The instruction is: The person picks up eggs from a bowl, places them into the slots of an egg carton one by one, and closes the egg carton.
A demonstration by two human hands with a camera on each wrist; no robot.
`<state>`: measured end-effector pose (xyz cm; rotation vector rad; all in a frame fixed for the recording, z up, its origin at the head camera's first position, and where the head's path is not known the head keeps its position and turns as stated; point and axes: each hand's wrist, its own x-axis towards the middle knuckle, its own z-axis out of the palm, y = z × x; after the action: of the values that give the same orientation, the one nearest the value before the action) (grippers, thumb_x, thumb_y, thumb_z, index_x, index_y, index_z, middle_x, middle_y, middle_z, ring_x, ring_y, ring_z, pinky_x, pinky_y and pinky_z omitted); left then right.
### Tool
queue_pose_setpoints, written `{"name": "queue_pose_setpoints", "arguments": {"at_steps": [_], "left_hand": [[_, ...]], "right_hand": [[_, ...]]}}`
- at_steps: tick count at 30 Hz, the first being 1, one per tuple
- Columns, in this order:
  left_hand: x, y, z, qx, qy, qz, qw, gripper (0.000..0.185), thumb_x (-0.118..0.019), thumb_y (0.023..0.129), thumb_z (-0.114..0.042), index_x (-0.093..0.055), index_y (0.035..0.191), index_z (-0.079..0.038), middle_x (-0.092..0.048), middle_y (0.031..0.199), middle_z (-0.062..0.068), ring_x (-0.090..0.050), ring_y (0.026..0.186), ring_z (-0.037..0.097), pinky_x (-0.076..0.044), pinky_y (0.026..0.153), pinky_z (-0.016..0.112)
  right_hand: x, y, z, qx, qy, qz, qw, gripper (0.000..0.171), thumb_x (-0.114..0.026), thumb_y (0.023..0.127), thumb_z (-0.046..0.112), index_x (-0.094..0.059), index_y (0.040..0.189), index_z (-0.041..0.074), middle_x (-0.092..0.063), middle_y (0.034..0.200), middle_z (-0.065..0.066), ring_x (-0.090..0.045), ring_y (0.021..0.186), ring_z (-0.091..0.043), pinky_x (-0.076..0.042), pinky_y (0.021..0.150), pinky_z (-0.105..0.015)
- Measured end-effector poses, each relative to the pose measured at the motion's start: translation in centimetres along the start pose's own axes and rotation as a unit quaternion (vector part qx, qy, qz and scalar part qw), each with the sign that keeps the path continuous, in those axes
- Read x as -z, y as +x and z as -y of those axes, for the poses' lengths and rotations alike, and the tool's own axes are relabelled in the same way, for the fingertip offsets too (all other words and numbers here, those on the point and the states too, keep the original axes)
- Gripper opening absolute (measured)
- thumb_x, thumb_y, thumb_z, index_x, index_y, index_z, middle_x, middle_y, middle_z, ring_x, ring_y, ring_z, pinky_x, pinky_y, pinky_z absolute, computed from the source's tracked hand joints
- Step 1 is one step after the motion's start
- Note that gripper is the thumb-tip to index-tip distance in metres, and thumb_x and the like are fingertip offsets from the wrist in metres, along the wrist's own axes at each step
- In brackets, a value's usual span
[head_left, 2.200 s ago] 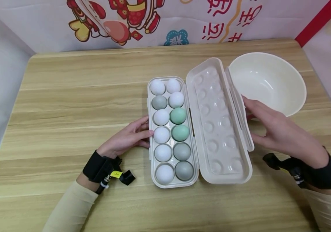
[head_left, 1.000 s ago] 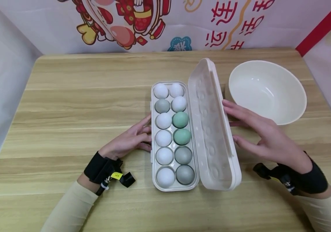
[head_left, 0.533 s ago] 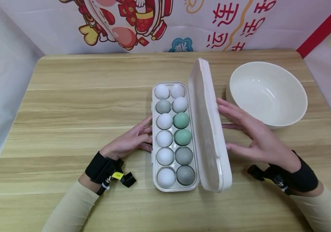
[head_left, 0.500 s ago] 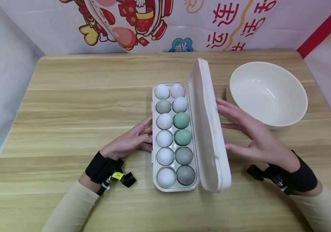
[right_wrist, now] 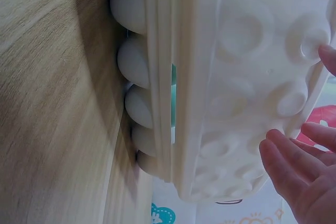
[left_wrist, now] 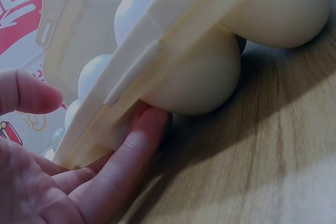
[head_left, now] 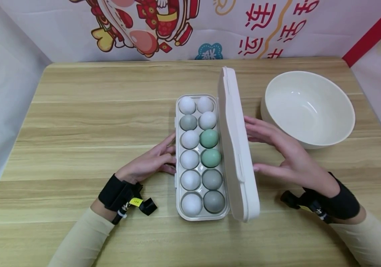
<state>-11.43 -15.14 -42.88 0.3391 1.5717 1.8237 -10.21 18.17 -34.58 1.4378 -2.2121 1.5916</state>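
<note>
A cream plastic egg box (head_left: 203, 218) stands on the table in the head view, with two rows of white eggs (head_left: 189, 159), grey eggs (head_left: 214, 201) and green eggs (head_left: 209, 138). Its hinged lid (head_left: 240, 148) stands nearly upright along the right side. My left hand (head_left: 148, 163) touches the box's left side; in the left wrist view a straight finger (left_wrist: 134, 150) reaches below the rim while the thumb is off it. With fingers spread, my right hand (head_left: 290, 152) is at the lid's outer face, fingertips against its dimpled surface (right_wrist: 241, 35) in the right wrist view.
Behind my right hand, at the back right, is a large cream bowl (head_left: 310, 107). A wood-grain table (head_left: 103, 111) carries everything. A printed white cloth (head_left: 183, 48) hangs along the table's back edge.
The lid has swung up from lying open at the right to nearly upright, my right hand moving left with it. My left hand stays at the box's left side.
</note>
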Motion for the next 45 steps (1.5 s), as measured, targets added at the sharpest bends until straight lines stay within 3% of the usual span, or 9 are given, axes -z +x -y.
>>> {"name": "queue_pose_setpoints", "arguments": {"at_steps": [12, 24, 30, 36, 45], "left_hand": [[-0.2, -0.1, -0.1, 0.004, 0.001, -0.005, 1.0000, 0.082, -0.040, 0.090, 0.004, 0.004, 0.155, -0.020, -0.033, 0.147, 0.027, -0.060, 0.097, 0.024, -0.056, 0.081, 0.036], [-0.1, 0.1, 0.1, 0.003, -0.009, 0.004, 0.9999, 0.078, -0.038, 0.091, 0.003, 0.000, 0.156, -0.018, -0.033, 0.146, 0.028, -0.060, 0.101, 0.026, -0.056, 0.084, 0.040], [-0.3, 0.1, 0.2, 0.007, -0.018, 0.007, 0.9998, 0.078, -0.039, 0.091, 0.002, -0.001, 0.156, -0.018, -0.033, 0.147, 0.027, -0.059, 0.103, 0.028, -0.055, 0.085, 0.042], [-0.7, 0.1, 0.2, 0.009, -0.022, 0.009, 0.9997, 0.080, -0.040, 0.090, 0.000, 0.003, 0.156, -0.017, -0.029, 0.148, 0.029, -0.061, 0.101, 0.027, -0.055, 0.086, 0.042], [-1.1, 0.3, 0.2, 0.006, -0.040, 0.014, 0.9991, 0.080, -0.041, 0.090, -0.001, 0.003, 0.156, -0.017, -0.029, 0.148, 0.028, -0.062, 0.098, 0.023, -0.054, 0.086, 0.040]], "right_hand": [[-0.1, -0.6, -1.3, -0.027, 0.004, 0.007, 1.000, 0.072, -0.072, 0.086, 0.031, -0.043, 0.133, -0.015, -0.033, 0.147, -0.028, -0.040, 0.132, -0.031, -0.047, 0.098, -0.034], [-0.2, -0.6, -1.6, -0.018, 0.006, 0.020, 1.000, 0.072, -0.072, 0.086, 0.031, -0.043, 0.134, -0.014, -0.032, 0.148, -0.027, -0.042, 0.131, -0.029, -0.051, 0.092, -0.033], [-0.3, -0.6, -1.5, -0.016, -0.034, 0.032, 0.999, 0.071, -0.071, 0.086, 0.036, -0.045, 0.135, -0.010, -0.034, 0.149, -0.023, -0.048, 0.125, -0.026, -0.050, 0.093, -0.030], [-0.2, -0.4, -1.4, -0.018, -0.060, 0.049, 0.997, 0.071, -0.070, 0.087, 0.038, -0.044, 0.137, -0.006, -0.034, 0.149, -0.022, -0.045, 0.128, -0.026, -0.048, 0.096, -0.029], [-0.3, -0.1, -1.4, -0.012, -0.057, 0.067, 0.996, 0.069, -0.070, 0.088, 0.036, -0.045, 0.137, -0.006, -0.032, 0.151, -0.020, -0.038, 0.133, -0.029, -0.048, 0.093, -0.029]]}}
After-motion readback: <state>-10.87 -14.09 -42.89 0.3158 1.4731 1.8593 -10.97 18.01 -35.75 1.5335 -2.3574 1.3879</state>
